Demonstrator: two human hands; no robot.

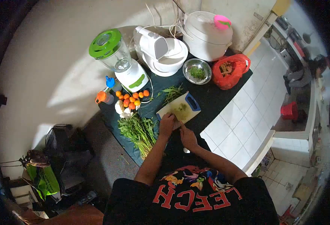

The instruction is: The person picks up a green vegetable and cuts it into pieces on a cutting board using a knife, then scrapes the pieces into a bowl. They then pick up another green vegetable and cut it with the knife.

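A pale cutting board [172, 107] with a blue handle lies on the dark table [213, 98], with chopped greens [182, 108] on it. My left hand [166, 125] presses down at the board's near edge, fingers curled over something small that I cannot make out. My right hand [187, 137] is beside it, closed on what looks like a knife handle, the blade pointing toward the board. A bunch of leafy green stems [140, 131] lies left of my left hand. More loose greens [172, 92] lie just beyond the board.
A green-lidded blender [118, 60], a white stand mixer [161, 52], a white rice cooker [208, 35], a steel bowl of chopped greens [197, 71] and a red bag [230, 70] line the back. Small orange fruits [132, 99] and garlic [123, 109] sit left. Another person [305, 73] crouches far right.
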